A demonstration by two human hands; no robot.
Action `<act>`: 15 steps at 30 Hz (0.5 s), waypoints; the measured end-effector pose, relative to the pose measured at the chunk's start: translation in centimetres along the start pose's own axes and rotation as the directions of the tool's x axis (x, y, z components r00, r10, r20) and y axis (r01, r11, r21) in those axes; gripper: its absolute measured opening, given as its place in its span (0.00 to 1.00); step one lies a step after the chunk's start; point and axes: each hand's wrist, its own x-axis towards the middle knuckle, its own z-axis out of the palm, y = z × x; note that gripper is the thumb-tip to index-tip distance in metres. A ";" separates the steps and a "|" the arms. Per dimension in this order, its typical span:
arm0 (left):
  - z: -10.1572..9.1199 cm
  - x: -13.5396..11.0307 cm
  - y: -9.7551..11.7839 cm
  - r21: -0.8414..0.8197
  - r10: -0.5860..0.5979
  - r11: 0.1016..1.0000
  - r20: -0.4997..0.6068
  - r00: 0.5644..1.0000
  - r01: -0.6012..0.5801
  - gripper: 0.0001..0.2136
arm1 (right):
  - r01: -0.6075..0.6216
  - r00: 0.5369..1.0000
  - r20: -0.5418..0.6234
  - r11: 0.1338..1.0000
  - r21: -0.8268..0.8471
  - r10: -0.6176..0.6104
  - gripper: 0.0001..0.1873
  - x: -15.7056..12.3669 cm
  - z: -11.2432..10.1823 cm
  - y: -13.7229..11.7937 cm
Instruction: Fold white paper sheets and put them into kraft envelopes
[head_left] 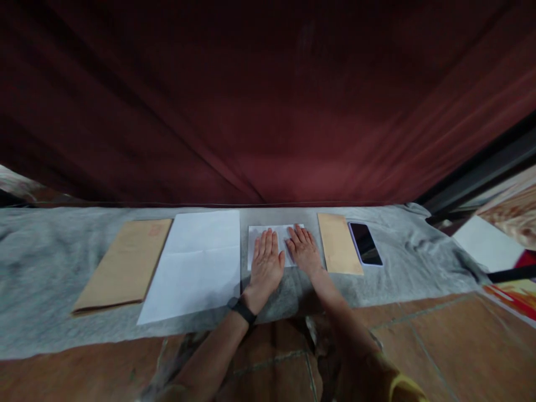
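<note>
Both palms press down on a small white sheet of paper [277, 234], which lies on a grey cloth between two sets of papers. My left hand [267, 259] rests flat on its left part, fingers stretched out and pointing away from me. On the right part lies my right hand [305, 248], also flat, with its fingers a little spread. Neither hand grips anything. The hands cover much of the sheet. Left of them is a larger white sheet [201, 257] with a crease across it. A small brown envelope [340, 244] lies just right of my right hand.
A big brown envelope [125, 262] lies at the far left. Beyond the small envelope is a phone [366, 243] with a dark screen. The grey cloth [419, 251] covers the long surface; a dark red curtain [268, 111] hangs behind it. Tiled floor [469, 335] shows in front.
</note>
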 end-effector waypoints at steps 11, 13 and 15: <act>3.5 1.8 -0.8 0.054 -0.138 0.989 0.041 0.990 0.135 0.31 | 0.016 1.000 -0.011 1.000 0.009 -0.016 0.26 0.0 0.1 0.1; 3.2 1.5 -1.1 0.076 -0.147 0.986 0.018 0.989 0.145 0.32 | 0.010 1.000 -0.010 1.000 0.015 -0.010 0.26 0.0 0.1 0.2; 3.0 1.0 -1.4 0.089 -0.157 0.983 -0.012 0.988 0.158 0.33 | 0.006 1.000 -0.009 1.000 0.018 -0.006 0.27 -0.1 0.2 0.3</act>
